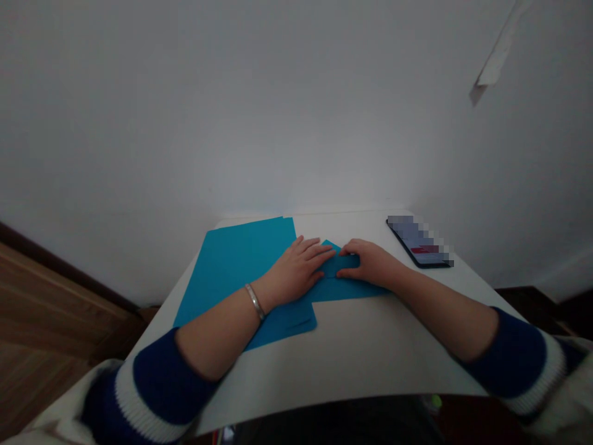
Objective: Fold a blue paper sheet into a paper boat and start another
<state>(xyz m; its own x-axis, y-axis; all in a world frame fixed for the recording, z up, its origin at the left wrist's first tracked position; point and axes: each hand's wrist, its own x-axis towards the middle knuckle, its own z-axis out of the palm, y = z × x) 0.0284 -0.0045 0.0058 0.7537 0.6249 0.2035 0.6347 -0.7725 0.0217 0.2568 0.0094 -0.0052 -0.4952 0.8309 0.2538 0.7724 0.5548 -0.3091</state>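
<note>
A folded piece of blue paper (338, 290) with a pointed top lies on the white table between my hands. My left hand (300, 267) rests flat with its fingers stretched out, the fingertips on the folded paper's left part. Under that hand and forearm spread larger blue sheets (231, 259), one overlapping another. My right hand (368, 262) pinches the folded paper from the right, thumb below and index finger above a folded flap. Its other fingers are curled and partly hidden.
A phone (419, 242) with a lit screen lies on the right side of the white table (370, 352). Behind the table stands a pale wall (296, 111). Wooden furniture (55, 327) is at the left. A strip of white paper (498, 62) hangs on the wall at upper right.
</note>
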